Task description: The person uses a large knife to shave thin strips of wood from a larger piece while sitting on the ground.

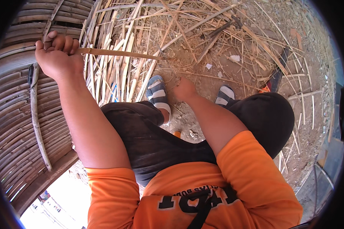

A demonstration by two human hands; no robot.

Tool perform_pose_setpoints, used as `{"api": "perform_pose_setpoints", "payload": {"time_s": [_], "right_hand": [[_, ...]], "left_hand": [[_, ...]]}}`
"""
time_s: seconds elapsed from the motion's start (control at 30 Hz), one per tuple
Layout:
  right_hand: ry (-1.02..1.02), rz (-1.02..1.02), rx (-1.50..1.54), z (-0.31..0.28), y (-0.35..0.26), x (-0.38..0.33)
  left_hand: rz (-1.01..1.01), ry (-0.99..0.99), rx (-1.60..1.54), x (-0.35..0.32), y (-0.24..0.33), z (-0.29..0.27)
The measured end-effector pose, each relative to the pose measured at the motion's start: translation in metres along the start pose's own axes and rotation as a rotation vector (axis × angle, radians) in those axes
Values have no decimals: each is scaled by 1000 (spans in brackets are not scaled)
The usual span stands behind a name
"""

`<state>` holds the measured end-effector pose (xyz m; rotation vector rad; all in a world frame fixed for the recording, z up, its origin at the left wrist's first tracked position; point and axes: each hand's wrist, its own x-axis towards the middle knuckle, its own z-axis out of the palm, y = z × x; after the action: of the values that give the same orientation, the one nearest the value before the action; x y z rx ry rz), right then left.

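Note:
My left hand [61,51] is raised at the upper left beside the slatted bamboo wall, its fingers curled round one end of a bamboo strip [118,53]. The strip extends to the right, nearly level, and its far end stops above the ground between my feet. Just below that far end is my right hand [185,90], low over the dirt with the fingers closed. Whatever the right hand grips, if anything, is hidden or too thin to make out.
Many split bamboo strips [128,72] lie piled ahead and to the left. A long dark blade-like piece [282,68] rests at the right near my knee. My sandalled feet [156,91] are on the dirt. The bamboo wall [15,110] borders my left side.

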<state>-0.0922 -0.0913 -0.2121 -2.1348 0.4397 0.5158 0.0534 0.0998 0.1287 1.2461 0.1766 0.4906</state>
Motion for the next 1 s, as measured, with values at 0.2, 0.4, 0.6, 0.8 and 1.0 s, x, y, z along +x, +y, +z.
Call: {"api": "perform_pose_setpoints", "payload": {"time_s": [0.2,0.4,0.6,0.8,1.0], "right_hand": [[-47,-194,108,-27,-69,-22],[-90,-177,80,-25,-59,-32],[-81,82,-128,-13,14,-2],[-9,117,354,-36,-60,-11],[-40,-82,778,-125,-137,-34]], "left_hand": [[21,-42,31,-3,0,5],[19,4,32,-1,-1,-2],[16,-37,5,7,-3,-7],[4,-73,-11,-4,4,16],[-9,-123,-50,-10,11,21]]}}
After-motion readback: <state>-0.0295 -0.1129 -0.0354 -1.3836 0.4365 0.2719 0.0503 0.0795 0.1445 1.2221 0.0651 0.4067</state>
